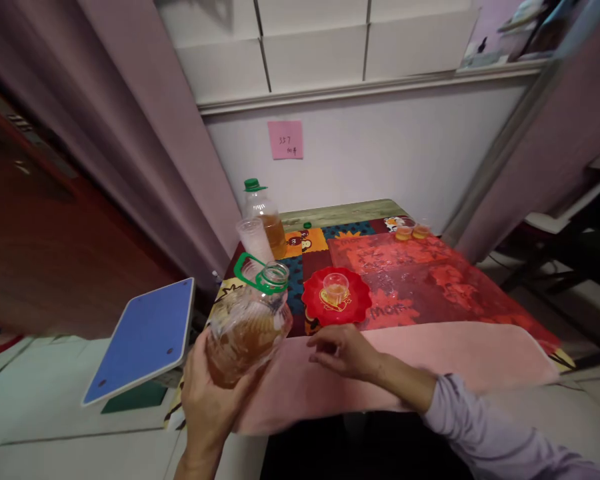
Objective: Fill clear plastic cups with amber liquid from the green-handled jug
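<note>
My left hand [210,393] is wrapped round the lower side of a clear plastic jug [253,333] with a green handle and an uncapped neck. Amber liquid fills part of the jug, which leans slightly to the right. A small clear plastic cup [336,289] with some pale yellow liquid stands in a red scalloped plate [311,308], right of the jug's neck. Just in front of that plate is my right hand [344,352], over a pink towel [455,350]. Its fingers are loosely curled and apart, with nothing visible in them.
Behind the jug stand a stack of clear cups [255,237] and a second, green-capped jug [273,230]. A loose green cap [307,225] lies at the back. Filled cups [421,231] stand at the far right. A blue board [145,333] is left of the table.
</note>
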### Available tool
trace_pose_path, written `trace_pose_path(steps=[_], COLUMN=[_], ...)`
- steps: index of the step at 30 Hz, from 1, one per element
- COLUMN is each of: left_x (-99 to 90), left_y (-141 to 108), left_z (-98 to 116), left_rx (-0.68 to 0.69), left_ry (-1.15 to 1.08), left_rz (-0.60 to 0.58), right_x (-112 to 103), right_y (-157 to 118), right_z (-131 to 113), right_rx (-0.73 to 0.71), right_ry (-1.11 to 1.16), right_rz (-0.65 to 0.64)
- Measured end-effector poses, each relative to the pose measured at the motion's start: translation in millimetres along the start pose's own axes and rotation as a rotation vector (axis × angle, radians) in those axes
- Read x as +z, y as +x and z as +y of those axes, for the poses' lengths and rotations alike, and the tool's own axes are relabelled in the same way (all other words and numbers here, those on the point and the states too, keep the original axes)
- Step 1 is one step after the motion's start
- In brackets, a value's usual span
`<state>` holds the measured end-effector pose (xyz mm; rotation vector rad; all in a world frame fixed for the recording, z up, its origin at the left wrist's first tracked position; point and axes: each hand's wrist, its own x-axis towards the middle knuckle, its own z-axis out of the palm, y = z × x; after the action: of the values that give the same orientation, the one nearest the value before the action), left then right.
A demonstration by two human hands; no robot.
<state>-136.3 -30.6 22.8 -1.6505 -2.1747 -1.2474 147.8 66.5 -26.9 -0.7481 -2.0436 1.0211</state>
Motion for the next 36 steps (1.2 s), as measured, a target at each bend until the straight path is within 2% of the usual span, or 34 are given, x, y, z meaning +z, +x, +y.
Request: trace_pose_path(steps=[5,8,11,15,18,23,27,31,34,36], left_x=[-1.3,-2.6,-3.2,-2.0,-1.2,-2.2,-2.2,-0.3,-0.4,-2.2], left_y=[2,2,2,3,5,6,7,8,8,7], left_z=[5,4,2,8,15,21,19,20,20,19], left_rx=[-0.106,-0.150,-0.150,-0.145,-0.154,-0.162,-0.169,-0.217,-0.235,-0.249], left_ry=[-0.014,-0.023,-0.022,-0.020,-0.015,0.004,0.028,0.047,0.054,0.072], left_rz=[0.038,0.040,0.018,0.007,0.012,0.019,0.017,0.021,0.020,-0.009], right_x=[-99,-134,-139,-117,-104,-97,-94,-110,-143,-172], right_y=[22,39,52,67,79,89,85,84,89,94], right_z=[4,15,19,9,2,-3,-5,-3,5,16], right_rx=[0.152,0.258,0.284,0.321,0.368,0.395,0.289,0.201,0.255,0.294], right_ry=[-0.214,-0.428,-0.603,-0.757,-0.841,-0.861,-0.838,-0.675,-0.539,-0.544], right_rz=[0.233,0.256,0.147,-0.038,-0.127,-0.147,-0.121,0.008,0.108,0.155])
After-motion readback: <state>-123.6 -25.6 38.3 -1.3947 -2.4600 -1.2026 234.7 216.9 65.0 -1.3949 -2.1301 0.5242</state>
